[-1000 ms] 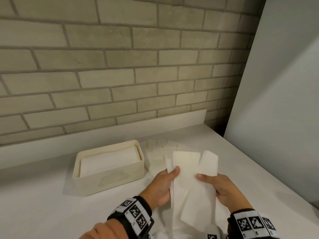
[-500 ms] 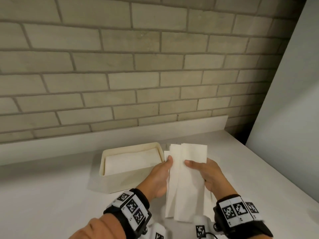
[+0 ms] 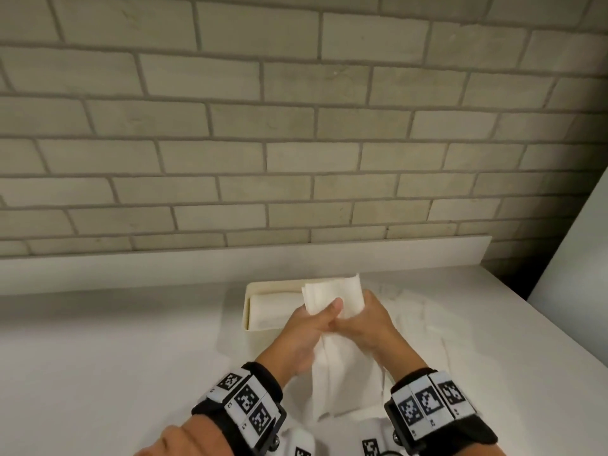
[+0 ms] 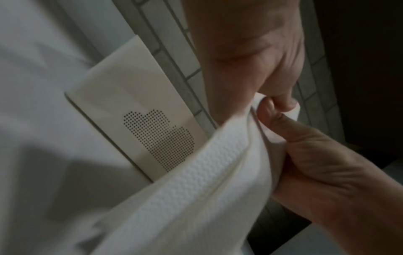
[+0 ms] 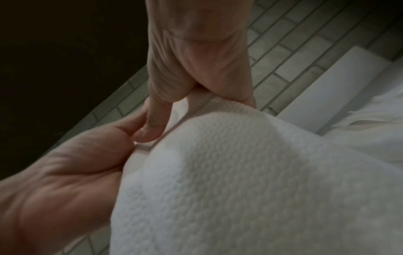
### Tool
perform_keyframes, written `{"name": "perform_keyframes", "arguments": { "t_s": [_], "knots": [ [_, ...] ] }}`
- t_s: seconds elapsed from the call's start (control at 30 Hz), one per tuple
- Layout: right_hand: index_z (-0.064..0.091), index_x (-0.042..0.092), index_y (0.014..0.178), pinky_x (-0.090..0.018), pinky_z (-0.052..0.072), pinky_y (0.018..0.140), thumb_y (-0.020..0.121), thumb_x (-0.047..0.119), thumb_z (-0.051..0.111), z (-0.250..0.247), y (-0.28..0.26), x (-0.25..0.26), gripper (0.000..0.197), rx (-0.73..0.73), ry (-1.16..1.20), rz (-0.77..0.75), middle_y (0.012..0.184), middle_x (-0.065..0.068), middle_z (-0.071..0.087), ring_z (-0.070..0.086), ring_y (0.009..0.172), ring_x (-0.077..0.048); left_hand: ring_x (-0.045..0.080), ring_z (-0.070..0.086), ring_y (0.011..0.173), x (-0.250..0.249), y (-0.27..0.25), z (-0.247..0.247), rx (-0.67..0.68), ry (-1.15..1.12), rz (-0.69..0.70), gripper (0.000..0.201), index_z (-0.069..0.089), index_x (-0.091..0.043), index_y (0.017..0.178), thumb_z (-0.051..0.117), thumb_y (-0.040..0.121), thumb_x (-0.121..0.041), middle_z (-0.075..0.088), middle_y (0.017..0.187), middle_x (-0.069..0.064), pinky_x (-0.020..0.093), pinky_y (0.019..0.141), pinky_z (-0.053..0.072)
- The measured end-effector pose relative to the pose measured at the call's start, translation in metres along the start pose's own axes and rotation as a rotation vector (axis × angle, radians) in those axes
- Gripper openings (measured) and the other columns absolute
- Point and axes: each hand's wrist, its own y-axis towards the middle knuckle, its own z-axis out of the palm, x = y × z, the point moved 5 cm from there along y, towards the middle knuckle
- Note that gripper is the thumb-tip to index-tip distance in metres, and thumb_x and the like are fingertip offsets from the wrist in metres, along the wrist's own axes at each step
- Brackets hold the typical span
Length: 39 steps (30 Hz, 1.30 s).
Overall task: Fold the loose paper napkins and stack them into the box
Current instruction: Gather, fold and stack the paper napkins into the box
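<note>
Folded napkins already fill the box; above it, both hands' grip pinches a napkin bundle; loose napkins remain beside it.

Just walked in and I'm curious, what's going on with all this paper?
A person is gathering a bunch of paper napkins, gripping it with the left hand and the right hand pressed close together above the counter. Behind it sits a cream box already holding folded napkins. More loose napkins lie spread on the right.
</note>
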Motion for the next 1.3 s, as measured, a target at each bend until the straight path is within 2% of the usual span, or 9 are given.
{"name": "perform_keyframes", "arguments": {
  "t_s": [0.17, 0.23, 0.33, 0.43, 0.6, 0.9, 1.07, 1.2, 1.3],
  "knots": [
    [-0.003, 0.028, 0.149, -0.025, 0.049, 0.086, 0.053, 0.002, 0.089, 0.016, 0.004, 0.016, 0.136, 0.167, -0.088, 0.01, 0.133, 0.004, 0.042, 0.049, 0.12, -0.018, 0.037, 0.068, 0.096, -0.009, -0.002, -0.02, -0.03, -0.14, 0.003, 0.035, 0.066, -0.001, 0.11, 0.071, 0.078, -0.014, 0.07, 0.106, 0.022, 0.043, 0.08, 0.057],
    [0.012, 0.025, 0.149, -0.031, 0.052, 0.089, 0.049, 0.004, 0.09, 0.011, 0.006, 0.018, 0.128, 0.234, -0.064, 0.007, 0.125, 0.006, 0.052, 0.055, 0.113, -0.017, 0.039, 0.066, 0.101, -0.013, -0.002, -0.028, -0.015, -0.27, 0.008, 0.039, 0.062, 0.0, 0.115, 0.068, 0.08, -0.013, 0.068, 0.111, 0.023, 0.05, 0.086, 0.053],
    [0.062, 0.02, 0.109, -0.028, 0.055, 0.079, 0.055, 0.01, 0.087, 0.0, 0.002, 0.01, 0.061, 0.398, -0.311, 0.078, 0.103, 0.003, 0.07, 0.065, 0.096, -0.014, 0.035, 0.065, 0.103, -0.023, -0.002, -0.045, -0.015, -0.454, 0.101, 0.041, 0.059, -0.002, 0.119, 0.064, 0.08, -0.015, 0.067, 0.114, 0.021, 0.048, 0.086, 0.054],
    [0.071, 0.014, 0.09, -0.022, 0.05, 0.071, 0.061, 0.012, 0.085, -0.022, 0.015, -0.001, 0.032, 0.273, -0.364, 0.1, 0.092, 0.0, 0.073, 0.068, 0.088, -0.017, 0.023, 0.071, 0.087, -0.031, -0.003, -0.069, -0.124, -0.44, 0.205, 0.027, 0.063, -0.008, 0.11, 0.063, 0.083, -0.01, 0.073, 0.099, 0.012, 0.04, 0.073, 0.059],
    [0.067, 0.006, 0.078, -0.032, 0.053, 0.066, 0.067, 0.0, 0.079, -0.045, 0.043, 0.024, 0.018, -0.129, 0.109, -0.059, 0.082, -0.011, 0.068, 0.064, 0.077, -0.026, 0.012, 0.07, 0.071, -0.048, 0.0, -0.113, -0.365, -0.048, 0.345, 0.02, 0.063, -0.011, 0.092, 0.067, 0.079, 0.003, 0.071, 0.095, 0.012, 0.024, 0.067, 0.057],
    [0.064, 0.021, 0.102, -0.023, 0.051, 0.067, 0.068, -0.009, 0.076, -0.005, 0.061, -0.006, 0.047, -0.004, 0.126, 0.06, 0.096, 0.001, 0.064, 0.062, 0.081, -0.013, 0.024, 0.049, 0.118, -0.037, 0.02, -0.12, -0.502, 0.42, 0.202, 0.07, 0.041, -0.021, 0.134, 0.077, 0.075, -0.011, 0.047, 0.123, 0.0, 0.039, 0.1, 0.045],
    [0.068, 0.016, 0.075, -0.034, 0.053, 0.07, 0.069, -0.008, 0.074, -0.013, 0.069, -0.003, 0.025, -0.066, 0.144, 0.07, 0.087, -0.009, 0.068, 0.062, 0.08, -0.027, 0.014, 0.06, 0.081, -0.045, 0.024, -0.108, -0.45, 0.37, 0.281, 0.031, 0.057, -0.023, 0.106, 0.068, 0.083, -0.005, 0.061, 0.1, 0.005, 0.025, 0.068, 0.052],
    [0.064, 0.013, 0.091, -0.025, 0.046, 0.051, 0.07, -0.006, 0.075, -0.012, 0.068, -0.01, 0.03, -0.036, 0.044, 0.123, 0.083, -0.004, 0.065, 0.062, 0.072, -0.02, 0.008, 0.057, 0.072, -0.04, 0.025, -0.106, -0.429, 0.489, 0.241, 0.032, 0.054, -0.024, 0.107, 0.07, 0.082, -0.011, 0.059, 0.086, -0.007, 0.02, 0.057, 0.046],
    [0.063, 0.01, 0.1, -0.028, 0.049, 0.061, 0.072, -0.004, 0.075, -0.014, 0.07, -0.009, 0.034, -0.106, 0.025, 0.109, 0.083, -0.004, 0.065, 0.061, 0.074, -0.021, 0.007, 0.052, 0.059, -0.043, 0.025, -0.105, -0.455, 0.52, 0.254, 0.023, 0.057, -0.021, 0.103, 0.068, 0.084, -0.016, 0.057, 0.075, -0.007, 0.017, 0.046, 0.04]
  ]
}}
